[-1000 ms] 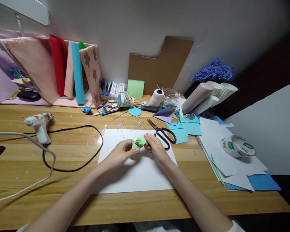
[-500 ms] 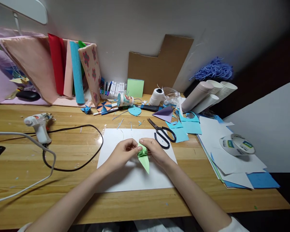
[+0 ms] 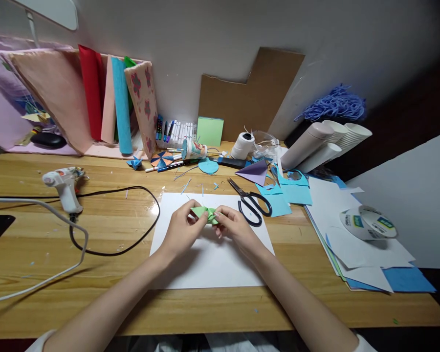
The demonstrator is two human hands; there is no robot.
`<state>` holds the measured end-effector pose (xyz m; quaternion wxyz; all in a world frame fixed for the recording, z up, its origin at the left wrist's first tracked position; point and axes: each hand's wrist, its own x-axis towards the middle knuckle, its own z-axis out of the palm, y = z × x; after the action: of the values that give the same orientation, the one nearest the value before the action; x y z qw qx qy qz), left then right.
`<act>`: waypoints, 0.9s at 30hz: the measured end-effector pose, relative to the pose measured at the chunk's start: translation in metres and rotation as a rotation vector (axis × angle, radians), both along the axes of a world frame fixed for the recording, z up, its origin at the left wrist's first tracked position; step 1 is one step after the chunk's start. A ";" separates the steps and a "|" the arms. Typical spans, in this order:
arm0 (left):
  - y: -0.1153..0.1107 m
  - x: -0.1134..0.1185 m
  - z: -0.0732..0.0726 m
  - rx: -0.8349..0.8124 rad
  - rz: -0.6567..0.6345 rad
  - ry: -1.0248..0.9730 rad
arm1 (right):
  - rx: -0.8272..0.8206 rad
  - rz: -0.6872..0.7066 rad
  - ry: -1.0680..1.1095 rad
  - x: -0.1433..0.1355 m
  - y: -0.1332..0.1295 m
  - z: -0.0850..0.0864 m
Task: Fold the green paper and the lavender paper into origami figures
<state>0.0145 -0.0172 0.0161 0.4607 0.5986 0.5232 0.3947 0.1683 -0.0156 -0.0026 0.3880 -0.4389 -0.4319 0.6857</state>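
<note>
Over the white sheet's far half, the folded green paper swings round! No longer aimed at the sheet's near edge, its long axis runs roughly left-right, tip leftward; left hand and right hand both pinch it, so shaping seems unfinished.

"How's the light?"
"Bright on the table, glaring left of the white paper; soft shadow below the left hand."
"Edges?"
"Stretched, darkest upper right."
</note>
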 end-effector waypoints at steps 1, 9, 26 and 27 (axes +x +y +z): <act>0.001 0.000 0.000 -0.057 -0.044 -0.030 | 0.024 -0.015 -0.008 0.002 0.001 0.001; 0.006 0.000 -0.004 -0.477 -0.182 -0.598 | -0.118 -0.018 0.297 0.003 0.000 0.003; 0.013 -0.010 0.005 -0.261 -0.255 -0.230 | 0.138 0.049 -0.182 0.012 0.008 -0.001; 0.013 -0.009 0.004 -0.236 -0.226 -0.208 | 0.225 -0.003 -0.267 0.013 0.008 -0.001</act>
<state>0.0053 -0.0046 0.0203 0.6208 0.5513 0.4449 0.3358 0.1808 -0.0077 -0.0032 0.3750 -0.4803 -0.5530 0.5682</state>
